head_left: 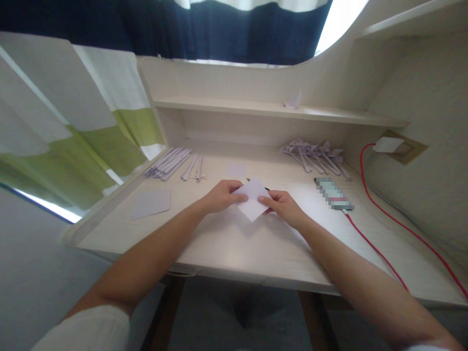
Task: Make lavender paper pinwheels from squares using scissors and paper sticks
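Above the middle of the desk, a square piece of white paper (252, 210) is held with one corner pointing towards me. My left hand (224, 196) pinches its left side, thumb on top and fingers behind. On the right side, my right hand (283, 206) grips it the same way, thumb near the paper's middle. Just beyond the paper, part of a thin dark object (248, 179), perhaps a pen, shows on the desk; the paper covers the rest. A small pale paper square (236, 170) lies flat behind my left hand.
Rolled paper sticks (170, 162) lie at the back left, with a few thinner ones (192, 166) beside them. Paper sheets (151, 202) rest at left. Folded paper pieces on sticks (316, 155) sit back right, near a phone (333, 193) with a red cable (376, 253). A folded paper (293, 101) stands on the shelf.
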A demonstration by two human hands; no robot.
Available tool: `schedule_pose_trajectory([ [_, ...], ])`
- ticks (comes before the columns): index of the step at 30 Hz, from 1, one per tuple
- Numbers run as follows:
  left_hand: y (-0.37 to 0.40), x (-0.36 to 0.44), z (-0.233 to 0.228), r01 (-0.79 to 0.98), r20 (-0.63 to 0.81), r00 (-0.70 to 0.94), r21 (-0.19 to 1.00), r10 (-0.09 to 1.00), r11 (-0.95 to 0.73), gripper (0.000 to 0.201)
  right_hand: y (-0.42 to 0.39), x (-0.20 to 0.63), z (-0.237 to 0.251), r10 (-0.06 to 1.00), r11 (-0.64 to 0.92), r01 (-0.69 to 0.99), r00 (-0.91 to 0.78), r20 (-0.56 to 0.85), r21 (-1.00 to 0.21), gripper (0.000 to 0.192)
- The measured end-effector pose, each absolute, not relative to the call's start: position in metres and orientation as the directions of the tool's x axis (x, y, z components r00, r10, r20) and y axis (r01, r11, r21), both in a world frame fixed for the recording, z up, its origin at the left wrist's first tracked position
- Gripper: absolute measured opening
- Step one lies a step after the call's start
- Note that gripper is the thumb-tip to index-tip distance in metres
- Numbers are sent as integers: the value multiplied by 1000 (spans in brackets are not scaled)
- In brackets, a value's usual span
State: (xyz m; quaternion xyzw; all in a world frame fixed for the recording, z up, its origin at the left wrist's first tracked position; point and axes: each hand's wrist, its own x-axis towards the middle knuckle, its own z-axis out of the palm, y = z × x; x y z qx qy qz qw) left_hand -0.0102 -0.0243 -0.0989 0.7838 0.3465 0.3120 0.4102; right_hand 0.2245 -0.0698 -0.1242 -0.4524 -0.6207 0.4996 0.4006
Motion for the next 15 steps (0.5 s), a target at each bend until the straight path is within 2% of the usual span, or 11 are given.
schedule_pose_trajectory([
  [7,-17,-13,-104,187,47,560,965,827,-181,40,-71,224,-121,971,104,120,-225,75,-987,34],
  [15,-18,-14,-103,115,60,585,981,809,-156,39,-72,224,-119,969,47,49,-244,34,-998,35],
])
